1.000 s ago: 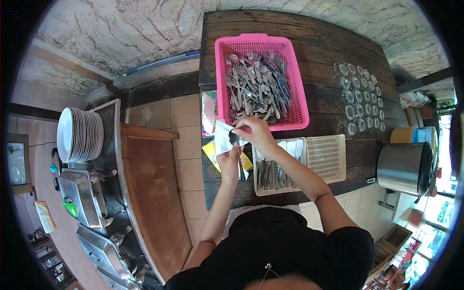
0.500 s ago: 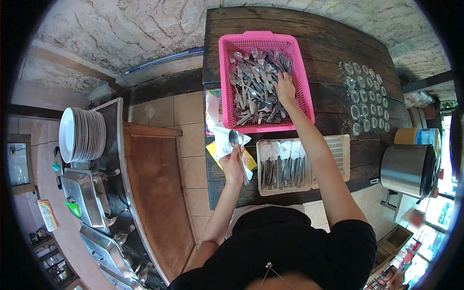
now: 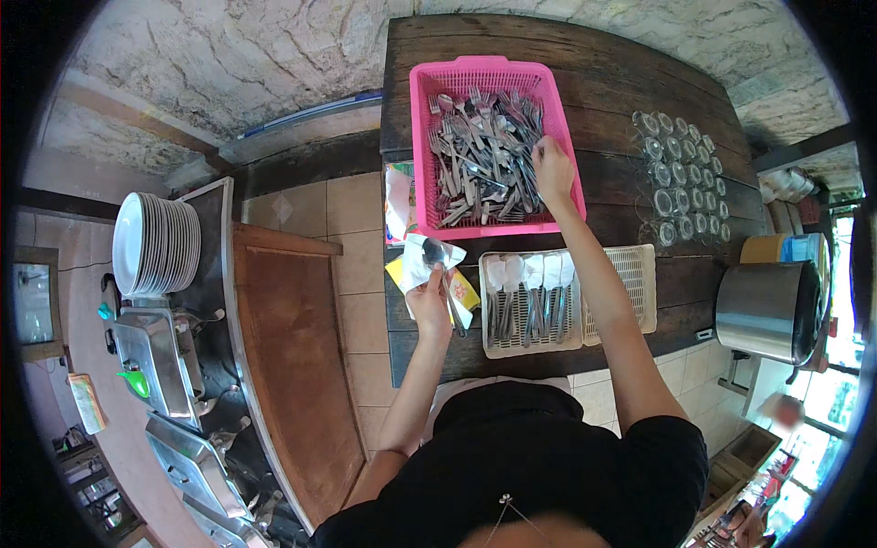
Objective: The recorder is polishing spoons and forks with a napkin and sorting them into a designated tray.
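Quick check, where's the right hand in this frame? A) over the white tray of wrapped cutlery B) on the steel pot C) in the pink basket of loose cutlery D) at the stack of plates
C. The right hand reaches into the pink basket among the loose cutlery, apart from the white tray; the left hand holds a spoon in a white napkin.

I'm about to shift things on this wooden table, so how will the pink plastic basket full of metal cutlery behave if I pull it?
The pink plastic basket is probably heavy: it is heaped with metal cutlery. Its thin lattice walls may flex. It looks unlikely to tip, being low and wide, though the loose pieces would likely shift and rattle.
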A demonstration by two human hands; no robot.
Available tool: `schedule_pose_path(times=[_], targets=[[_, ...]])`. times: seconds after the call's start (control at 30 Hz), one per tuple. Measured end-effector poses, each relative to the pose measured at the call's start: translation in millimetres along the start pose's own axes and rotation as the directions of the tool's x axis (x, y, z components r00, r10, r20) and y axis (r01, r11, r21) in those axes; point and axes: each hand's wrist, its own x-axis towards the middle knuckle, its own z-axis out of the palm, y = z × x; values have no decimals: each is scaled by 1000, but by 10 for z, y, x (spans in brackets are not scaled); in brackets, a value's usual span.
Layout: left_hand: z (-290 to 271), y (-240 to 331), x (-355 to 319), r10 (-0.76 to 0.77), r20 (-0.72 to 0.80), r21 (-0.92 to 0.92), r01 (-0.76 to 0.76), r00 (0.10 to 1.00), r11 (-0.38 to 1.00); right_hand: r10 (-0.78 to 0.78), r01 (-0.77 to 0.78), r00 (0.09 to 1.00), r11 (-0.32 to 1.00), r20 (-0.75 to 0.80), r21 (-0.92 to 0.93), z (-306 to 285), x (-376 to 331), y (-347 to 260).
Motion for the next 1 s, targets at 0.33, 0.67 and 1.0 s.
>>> schedule_pose_path(times=[0.33,0.67,1.0], targets=[[45,94,-38,79,40,52,-81,996,995,-85,-232,945,502,315,833,-1372,-356,-912],[346,142,-524,-6,170,33,0,985,999,-52,-333,909,504,413,797,-1398,-1030,-1236],[286,125,-581,30,224,186,-73,974,980,-54,-59,986,773,158,631,-1487,-1228,-1337]])
